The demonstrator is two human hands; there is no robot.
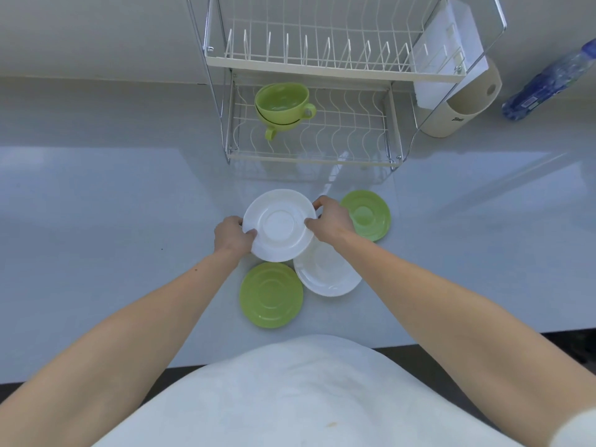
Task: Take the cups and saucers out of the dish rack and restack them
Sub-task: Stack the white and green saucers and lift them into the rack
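Four saucers on countertop (96,221): two green (271,295) (367,215), two white, one white saucer (279,224) gripped at opposite rims by left hand (233,235) and right hand (332,221), overlapping second white (329,272); two stacked green cups (282,106) in dish rack (309,153) lower tier.

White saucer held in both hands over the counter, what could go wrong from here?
The held white saucer overlaps a second white saucer; lowered carelessly, the two could knock or chip. The right hand sits close to the green saucer and might nudge it.
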